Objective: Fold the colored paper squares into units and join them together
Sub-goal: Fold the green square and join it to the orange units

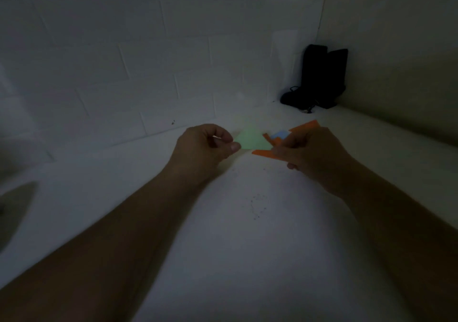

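**Dimly lit: two hands hold folded paper pieces above a white desk**

Mostly the scene is dark and soft, so fold lines and fingertips are hard to make out. The left hand (203,145) pinches a pale green folded paper (249,139) at its left corner, thumb on top, fingers curled beneath. The right hand (312,153) has its grip closed on an orange folded paper (266,153), whose far part is hidden behind the knuckles; a small light blue piece (280,134) shows against the orange. Green and orange meet between the hands, just above the white desk (247,259). A black object (322,76), its shape unclear, stands in the far corner by the tiled wall (124,61).
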A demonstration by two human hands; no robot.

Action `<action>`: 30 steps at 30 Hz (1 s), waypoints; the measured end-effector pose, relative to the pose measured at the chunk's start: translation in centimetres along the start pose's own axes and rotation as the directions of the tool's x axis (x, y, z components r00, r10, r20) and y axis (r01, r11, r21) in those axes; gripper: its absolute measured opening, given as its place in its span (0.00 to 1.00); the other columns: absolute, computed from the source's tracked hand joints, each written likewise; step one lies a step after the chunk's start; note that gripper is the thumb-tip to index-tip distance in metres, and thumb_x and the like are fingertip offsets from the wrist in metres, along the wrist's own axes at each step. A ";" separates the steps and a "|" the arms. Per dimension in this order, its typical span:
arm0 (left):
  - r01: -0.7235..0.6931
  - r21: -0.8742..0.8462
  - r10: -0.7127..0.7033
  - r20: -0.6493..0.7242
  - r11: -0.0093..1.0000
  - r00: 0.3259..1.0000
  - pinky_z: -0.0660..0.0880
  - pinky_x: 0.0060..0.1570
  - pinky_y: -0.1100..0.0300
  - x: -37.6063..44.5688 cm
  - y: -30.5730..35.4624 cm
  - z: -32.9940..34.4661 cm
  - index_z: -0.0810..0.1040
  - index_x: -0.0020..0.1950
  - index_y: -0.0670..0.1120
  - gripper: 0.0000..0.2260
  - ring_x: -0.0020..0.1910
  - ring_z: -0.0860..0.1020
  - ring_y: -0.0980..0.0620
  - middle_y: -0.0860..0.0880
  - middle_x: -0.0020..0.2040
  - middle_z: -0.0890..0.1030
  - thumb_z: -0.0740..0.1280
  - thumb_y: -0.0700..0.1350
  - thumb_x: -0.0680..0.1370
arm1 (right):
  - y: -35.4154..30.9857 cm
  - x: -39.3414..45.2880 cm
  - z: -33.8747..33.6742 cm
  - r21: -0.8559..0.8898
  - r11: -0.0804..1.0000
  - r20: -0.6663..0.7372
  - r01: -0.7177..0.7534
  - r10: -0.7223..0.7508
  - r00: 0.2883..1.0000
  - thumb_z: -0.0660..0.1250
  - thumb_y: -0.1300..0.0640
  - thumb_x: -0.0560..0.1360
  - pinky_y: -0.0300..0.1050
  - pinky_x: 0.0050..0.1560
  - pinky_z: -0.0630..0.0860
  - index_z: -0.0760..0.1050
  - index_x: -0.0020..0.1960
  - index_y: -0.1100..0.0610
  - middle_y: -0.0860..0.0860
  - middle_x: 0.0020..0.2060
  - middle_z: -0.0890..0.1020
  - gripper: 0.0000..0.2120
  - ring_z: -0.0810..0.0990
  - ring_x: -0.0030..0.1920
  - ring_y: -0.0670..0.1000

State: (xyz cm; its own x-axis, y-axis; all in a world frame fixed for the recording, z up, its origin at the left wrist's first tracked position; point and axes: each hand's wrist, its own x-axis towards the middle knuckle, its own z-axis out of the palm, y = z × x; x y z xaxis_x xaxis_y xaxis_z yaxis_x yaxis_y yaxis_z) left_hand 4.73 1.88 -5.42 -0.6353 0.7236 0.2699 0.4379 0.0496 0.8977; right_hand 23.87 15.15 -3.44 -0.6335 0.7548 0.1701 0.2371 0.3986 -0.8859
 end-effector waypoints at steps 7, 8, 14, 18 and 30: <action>0.073 -0.129 -0.079 -0.041 0.989 0.996 0.78 0.41 0.54 0.5 -0.4 0.0 0.84 0.46 0.43 0.05 0.33 0.78 0.51 0.49 0.34 0.84 0.78 0.42 0.74 | 0.2 0.3 -0.3 0.043 0.995 0.061 -0.087 0.084 0.995 0.73 0.61 0.75 0.35 0.27 0.72 0.82 0.41 0.58 0.50 0.27 0.80 0.04 0.78 0.27 0.45; 0.079 -0.145 -0.086 -0.046 0.986 0.995 0.78 0.41 0.54 0.6 -0.4 -0.2 0.84 0.47 0.42 0.06 0.33 0.78 0.51 0.48 0.35 0.85 0.78 0.41 0.74 | 0.2 0.4 -0.5 0.048 0.993 0.039 -0.104 0.102 0.994 0.73 0.60 0.76 0.36 0.26 0.72 0.81 0.41 0.58 0.50 0.26 0.80 0.06 0.78 0.27 0.46; 0.045 -0.082 -0.046 -0.010 0.996 0.999 0.78 0.42 0.54 0.6 -0.7 -0.2 0.83 0.43 0.47 0.07 0.33 0.79 0.51 0.48 0.34 0.84 0.80 0.43 0.73 | 0.2 0.5 0.3 -0.051 0.997 0.021 -0.055 0.056 0.998 0.71 0.50 0.77 0.36 0.26 0.71 0.82 0.42 0.53 0.56 0.34 0.81 0.08 0.77 0.25 0.44; 0.022 0.032 -0.022 0.017 0.999 1.000 0.77 0.39 0.62 0.4 -0.7 0.1 0.84 0.43 0.51 0.07 0.32 0.79 0.57 0.52 0.34 0.84 0.81 0.48 0.72 | 0.6 0.4 0.6 -0.108 0.994 0.026 0.025 -0.023 0.999 0.75 0.56 0.74 0.44 0.33 0.76 0.83 0.41 0.54 0.59 0.35 0.83 0.04 0.78 0.26 0.44; -0.060 0.427 0.060 0.013 0.902 0.998 0.72 0.54 0.68 0.8 -0.8 0.5 0.86 0.56 0.54 0.08 0.51 0.81 0.59 0.55 0.53 0.85 0.73 0.49 0.78 | 2.5 1.8 1.4 -0.382 0.922 0.022 0.062 -0.058 0.998 0.67 0.54 0.80 0.44 0.28 0.60 0.70 0.34 0.63 0.58 0.28 0.66 0.19 0.66 0.27 0.51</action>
State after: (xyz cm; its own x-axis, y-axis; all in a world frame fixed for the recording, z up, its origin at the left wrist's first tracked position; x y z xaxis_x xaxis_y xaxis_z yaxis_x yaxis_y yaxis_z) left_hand 4.18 2.72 -6.11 -0.5996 0.7341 0.3187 0.7048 0.2957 0.6448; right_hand 22.25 16.78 -5.99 -0.6625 0.7186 0.2114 0.4607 0.6135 -0.6414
